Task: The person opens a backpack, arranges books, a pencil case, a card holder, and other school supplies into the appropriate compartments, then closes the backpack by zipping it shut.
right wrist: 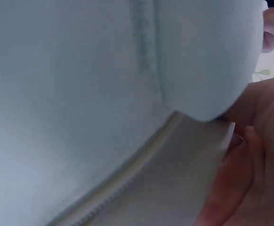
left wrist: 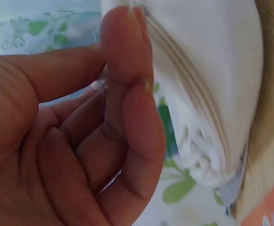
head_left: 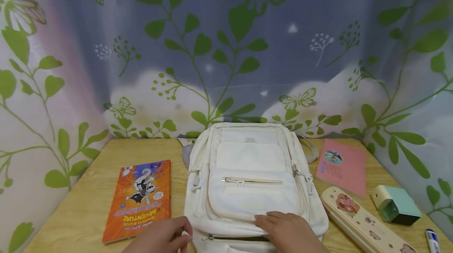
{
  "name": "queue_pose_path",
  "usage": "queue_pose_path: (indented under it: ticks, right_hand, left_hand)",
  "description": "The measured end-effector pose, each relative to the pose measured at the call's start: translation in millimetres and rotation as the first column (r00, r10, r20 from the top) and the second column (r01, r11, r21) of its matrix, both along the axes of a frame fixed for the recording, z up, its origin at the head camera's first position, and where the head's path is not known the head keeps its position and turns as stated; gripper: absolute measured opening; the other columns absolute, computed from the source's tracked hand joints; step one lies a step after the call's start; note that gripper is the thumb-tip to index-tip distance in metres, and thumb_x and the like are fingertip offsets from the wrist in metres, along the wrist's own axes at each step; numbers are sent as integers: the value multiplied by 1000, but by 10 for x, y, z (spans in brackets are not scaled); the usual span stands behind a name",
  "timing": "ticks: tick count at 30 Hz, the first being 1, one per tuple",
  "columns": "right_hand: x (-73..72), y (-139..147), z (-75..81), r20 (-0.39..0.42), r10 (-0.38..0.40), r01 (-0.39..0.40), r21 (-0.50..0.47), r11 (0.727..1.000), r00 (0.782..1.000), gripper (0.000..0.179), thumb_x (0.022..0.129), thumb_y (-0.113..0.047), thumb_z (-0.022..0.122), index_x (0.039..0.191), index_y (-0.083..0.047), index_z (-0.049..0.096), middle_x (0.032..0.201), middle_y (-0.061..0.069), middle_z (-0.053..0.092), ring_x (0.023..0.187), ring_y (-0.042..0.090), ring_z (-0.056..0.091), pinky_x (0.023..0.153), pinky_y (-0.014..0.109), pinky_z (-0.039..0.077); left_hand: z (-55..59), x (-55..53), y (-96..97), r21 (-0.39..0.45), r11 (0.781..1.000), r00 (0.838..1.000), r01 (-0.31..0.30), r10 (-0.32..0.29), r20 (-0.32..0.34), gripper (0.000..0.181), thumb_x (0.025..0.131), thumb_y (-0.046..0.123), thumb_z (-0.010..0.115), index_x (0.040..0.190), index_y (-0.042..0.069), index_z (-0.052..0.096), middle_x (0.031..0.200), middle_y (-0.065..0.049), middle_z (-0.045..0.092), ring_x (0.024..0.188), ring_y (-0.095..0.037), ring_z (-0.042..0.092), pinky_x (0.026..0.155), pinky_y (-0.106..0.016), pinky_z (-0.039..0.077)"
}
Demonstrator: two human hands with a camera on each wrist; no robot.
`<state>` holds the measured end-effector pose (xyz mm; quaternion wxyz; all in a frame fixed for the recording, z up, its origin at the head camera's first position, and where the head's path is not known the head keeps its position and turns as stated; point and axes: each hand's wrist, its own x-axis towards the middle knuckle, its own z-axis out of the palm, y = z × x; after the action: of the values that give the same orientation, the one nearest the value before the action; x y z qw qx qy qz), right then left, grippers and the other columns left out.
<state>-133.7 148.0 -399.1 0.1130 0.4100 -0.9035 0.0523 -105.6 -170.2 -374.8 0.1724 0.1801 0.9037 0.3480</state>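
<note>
White backpack (head_left: pixel 253 200) lies mid-table (head_left: pixel 81 190), pocket side up. R hand (head_left: pixel 286 229) grips its near edge, by gaping zip (head_left: pixel 209 237); L hand (head_left: pixel 161 235) curled off lower L corner, can't tell if pinching smth. Best: R holds fabric taut, L draws slider straight, w/o snagging cloth.

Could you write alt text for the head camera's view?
White backpack on a wooden table, a person's right hand on its near end, the left hand curled beside it. An orange book lies left; a pink booklet, decorated case, mint-topped object and marker lie right. A leafy curtain hangs behind.
</note>
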Motion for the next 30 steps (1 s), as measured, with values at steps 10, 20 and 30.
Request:
queue_pose_path:
  ticks: [10, 20, 30]
  right_hand:
    - [24, 43, 10, -23, -20, 19, -33, 999, 1000, 34, 78, -13, 71, 110, -24, 67, 99, -10, 71, 89, 12, 67, 58, 22, 51]
    - [17, 43, 2, -125, 36, -43, -51, 998, 992, 38, 74, -9, 73, 109, -22, 67, 100, -9, 71, 88, 12, 67, 55, 21, 50]
    - [45, 65, 38, -98, 23, -30, -75, 997, 995, 35, 74, -11, 75, 106, -22, 67, 93, -8, 71, 82, 9, 67, 54, 19, 49]
  left_hand:
    - [-76, -337, -312, -125, 951, 946, -281, 254, -200, 13, 93, 15, 56, 80, 14, 58, 63, 5, 53, 52, -8, 44, 51, -22, 33]
    - [-102, -898, -402, -260, 912, 913, -316, 218, -345, 13, 93, 10, 54, 83, 11, 61, 67, 1, 54, 56, -12, 46, 51, -28, 35]
    - [-160, -1218, -244, -407, 853, 878, -328, 116, -464, 14, 85, 3, 60, 74, 8, 53, 67, -6, 55, 56, -20, 52, 49, -33, 39]
